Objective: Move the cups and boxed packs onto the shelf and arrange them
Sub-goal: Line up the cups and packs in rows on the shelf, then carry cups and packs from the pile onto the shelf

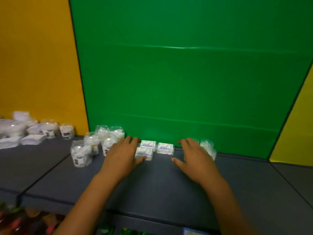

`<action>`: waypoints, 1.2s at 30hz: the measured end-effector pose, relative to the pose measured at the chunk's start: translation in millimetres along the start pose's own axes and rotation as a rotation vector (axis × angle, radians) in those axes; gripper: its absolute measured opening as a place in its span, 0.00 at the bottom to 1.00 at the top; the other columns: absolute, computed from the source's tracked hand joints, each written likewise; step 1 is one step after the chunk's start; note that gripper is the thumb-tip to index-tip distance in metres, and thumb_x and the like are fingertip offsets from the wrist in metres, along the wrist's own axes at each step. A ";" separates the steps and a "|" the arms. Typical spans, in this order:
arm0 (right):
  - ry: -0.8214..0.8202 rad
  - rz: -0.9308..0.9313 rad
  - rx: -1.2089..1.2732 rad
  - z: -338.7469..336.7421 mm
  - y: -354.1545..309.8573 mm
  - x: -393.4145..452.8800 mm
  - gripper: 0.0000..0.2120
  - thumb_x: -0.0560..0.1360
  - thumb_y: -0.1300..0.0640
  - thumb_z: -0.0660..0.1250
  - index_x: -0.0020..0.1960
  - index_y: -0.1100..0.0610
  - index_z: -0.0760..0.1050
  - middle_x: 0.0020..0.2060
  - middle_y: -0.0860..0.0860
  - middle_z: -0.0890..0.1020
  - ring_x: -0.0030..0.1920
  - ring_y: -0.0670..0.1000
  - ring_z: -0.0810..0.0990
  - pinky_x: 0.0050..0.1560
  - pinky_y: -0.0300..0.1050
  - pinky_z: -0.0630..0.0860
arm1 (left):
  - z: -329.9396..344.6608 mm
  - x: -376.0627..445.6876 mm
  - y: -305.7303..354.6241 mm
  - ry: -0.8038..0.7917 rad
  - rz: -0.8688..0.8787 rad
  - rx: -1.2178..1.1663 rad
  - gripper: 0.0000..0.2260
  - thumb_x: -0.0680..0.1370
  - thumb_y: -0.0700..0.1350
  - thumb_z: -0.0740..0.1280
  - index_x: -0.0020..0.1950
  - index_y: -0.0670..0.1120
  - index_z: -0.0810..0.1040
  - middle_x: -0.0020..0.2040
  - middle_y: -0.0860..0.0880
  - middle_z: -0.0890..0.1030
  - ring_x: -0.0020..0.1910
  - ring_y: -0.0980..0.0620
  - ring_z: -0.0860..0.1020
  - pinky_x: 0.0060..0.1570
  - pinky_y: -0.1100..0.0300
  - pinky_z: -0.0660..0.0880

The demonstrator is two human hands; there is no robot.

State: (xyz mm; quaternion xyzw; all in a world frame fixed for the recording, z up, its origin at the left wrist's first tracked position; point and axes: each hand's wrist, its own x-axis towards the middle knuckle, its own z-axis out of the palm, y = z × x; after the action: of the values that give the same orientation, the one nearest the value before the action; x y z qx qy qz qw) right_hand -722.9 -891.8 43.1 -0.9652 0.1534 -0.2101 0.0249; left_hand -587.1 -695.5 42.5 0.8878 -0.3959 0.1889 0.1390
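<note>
Lying against the green panel (186, 82), three boxed packs (165, 147) are flanked by both hands. The nearest pack (145, 152) is touched by the relaxed left hand (124, 154); a cup (209, 149) is partly covered by the spread, unclenched right hand (196, 157).

Boxed packs (153, 148) mid-shelf (152, 187), cups (94, 146) left, one cup (208, 149) right.

You have one wide-angle view from your head, looking forward and down along your forearms onto the grey shelf (160, 187), close in, facing the green back panel (186, 73); no second view overlaps.
</note>
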 end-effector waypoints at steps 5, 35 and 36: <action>-0.011 -0.080 0.042 11.9 -77.9 0.9 0.27 0.76 0.40 0.63 0.70 0.51 0.63 0.64 0.50 0.70 0.65 0.52 0.69 0.62 0.50 0.70 | -25.1 -50.8 -64.3 0.032 -0.065 0.068 0.24 0.75 0.61 0.64 0.66 0.50 0.69 0.60 0.48 0.75 0.58 0.46 0.73 0.51 0.53 0.73; -0.093 -0.525 0.415 138.3 -450.8 129.2 0.26 0.77 0.39 0.62 0.70 0.49 0.62 0.66 0.46 0.67 0.66 0.48 0.67 0.64 0.45 0.69 | -115.1 -220.1 -381.2 0.165 -0.669 0.205 0.24 0.75 0.61 0.64 0.67 0.53 0.68 0.61 0.52 0.74 0.59 0.52 0.73 0.54 0.58 0.74; -0.090 -0.522 0.420 143.2 -455.1 140.9 0.26 0.77 0.39 0.62 0.70 0.49 0.62 0.66 0.46 0.67 0.67 0.49 0.67 0.64 0.46 0.69 | -114.7 -211.1 -392.7 0.165 -0.662 0.206 0.24 0.75 0.61 0.65 0.67 0.53 0.68 0.62 0.52 0.73 0.60 0.52 0.73 0.54 0.58 0.74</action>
State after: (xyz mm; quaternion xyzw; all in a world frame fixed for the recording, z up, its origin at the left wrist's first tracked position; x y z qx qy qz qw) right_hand -411.9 -504.2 20.0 -0.9540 -0.1466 -0.1939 0.1754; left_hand -446.1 -258.3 12.4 0.9591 -0.0533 0.2435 0.1338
